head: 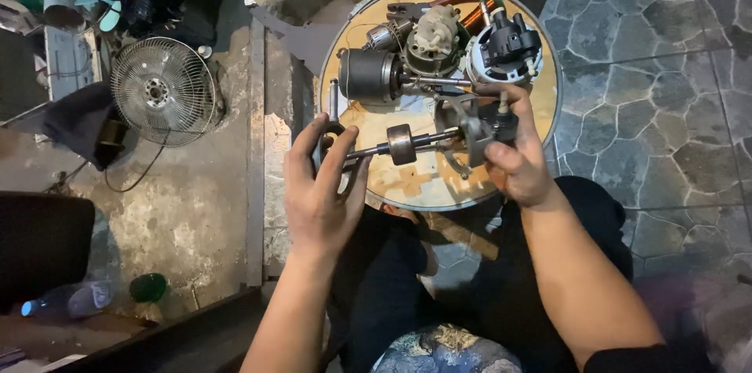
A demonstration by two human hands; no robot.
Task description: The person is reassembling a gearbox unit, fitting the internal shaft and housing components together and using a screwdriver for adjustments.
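Observation:
My left hand (319,185) grips the left end of a metal rotor shaft (401,144), a thin rod with a small steel cylinder at its middle. My right hand (513,155) holds a grey metal motor bracket (472,128) at the shaft's right end. Both are held just above a round wooden tabletop (415,185). Behind them on the tabletop lie a dark cylindrical motor (368,75), a beige gear housing (433,34) and a black and white motor part (507,48).
A fan grille (163,91) lies on the concrete floor at left. Bottles (94,296) stand at lower left. Stone paving (658,67) lies to the right. My legs in dark trousers (439,287) sit under the table's near edge.

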